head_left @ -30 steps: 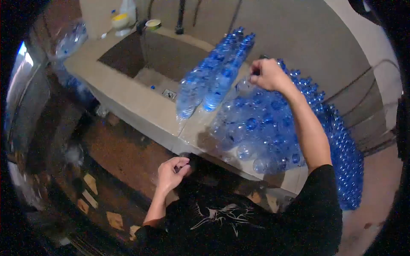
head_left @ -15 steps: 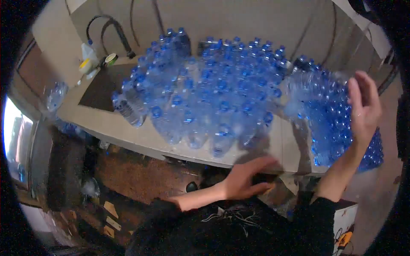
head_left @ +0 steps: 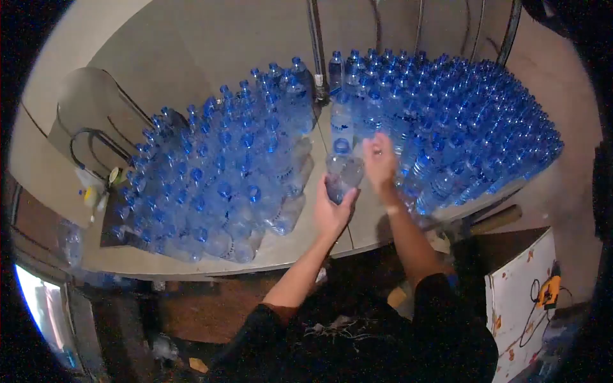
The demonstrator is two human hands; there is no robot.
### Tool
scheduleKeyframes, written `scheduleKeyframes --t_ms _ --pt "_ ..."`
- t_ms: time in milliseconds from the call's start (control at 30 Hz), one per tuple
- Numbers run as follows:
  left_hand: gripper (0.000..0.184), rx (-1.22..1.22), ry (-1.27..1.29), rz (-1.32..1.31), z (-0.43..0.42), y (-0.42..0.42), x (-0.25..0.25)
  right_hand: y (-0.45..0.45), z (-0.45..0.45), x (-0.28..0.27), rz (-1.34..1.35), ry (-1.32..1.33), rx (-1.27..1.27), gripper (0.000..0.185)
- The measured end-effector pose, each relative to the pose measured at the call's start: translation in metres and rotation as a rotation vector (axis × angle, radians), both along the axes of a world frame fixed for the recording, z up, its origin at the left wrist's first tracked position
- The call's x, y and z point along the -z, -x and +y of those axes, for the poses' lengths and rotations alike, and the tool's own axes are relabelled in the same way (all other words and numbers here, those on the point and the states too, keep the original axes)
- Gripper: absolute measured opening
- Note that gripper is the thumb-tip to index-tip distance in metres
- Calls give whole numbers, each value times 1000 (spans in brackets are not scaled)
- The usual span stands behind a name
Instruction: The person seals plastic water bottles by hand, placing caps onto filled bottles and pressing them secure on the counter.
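Observation:
My left hand [head_left: 334, 217] is wrapped round the lower part of a clear plastic bottle [head_left: 345, 171] with a blue neck or cap, held upright over the counter's front. My right hand [head_left: 383, 169] is just right of this bottle, its fingers curled together and slightly blurred. Whatever those fingers hold, if anything, is too small to make out. Behind the held bottle stands another clear bottle [head_left: 343, 121]. Many similar bottles crowd both sides: a left group [head_left: 223, 191] and a denser right group [head_left: 460, 121].
A pale counter [head_left: 303, 246] carries the bottles, with a strip of bare surface between the groups. A dark faucet [head_left: 96, 133] is at the far left and an upright metal pole [head_left: 317, 57] at the back. A white panel [head_left: 511, 306] with an orange device [head_left: 549, 292] is lower right.
My view has turned to the right. Both hands, earlier apart with no bottle visible in them, have come together at the middle. My left hand has taken hold of a bottle.

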State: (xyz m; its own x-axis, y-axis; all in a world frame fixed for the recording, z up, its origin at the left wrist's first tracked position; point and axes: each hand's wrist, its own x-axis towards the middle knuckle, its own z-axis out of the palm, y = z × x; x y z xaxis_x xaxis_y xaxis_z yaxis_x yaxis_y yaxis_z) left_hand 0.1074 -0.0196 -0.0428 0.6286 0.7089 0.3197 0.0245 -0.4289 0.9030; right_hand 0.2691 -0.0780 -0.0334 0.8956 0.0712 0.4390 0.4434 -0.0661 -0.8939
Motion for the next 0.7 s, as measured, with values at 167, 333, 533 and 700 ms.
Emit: scheduleKeyframes --t_ms 167,333,533,700 --pt "80 -180 -147 -69 29 -34 20 5 37 42 -201 326 90 77" --pt "80 -253 -180 -15 41 -49 13 -6 50 41 -170 415 43 86" --pt "82 -264 -204 11 45 -47 17 -5 52 38 34 524 -50 84" --pt "84 -206 -112 -47 44 -46 19 -7 51 48 -141 476 2 79"
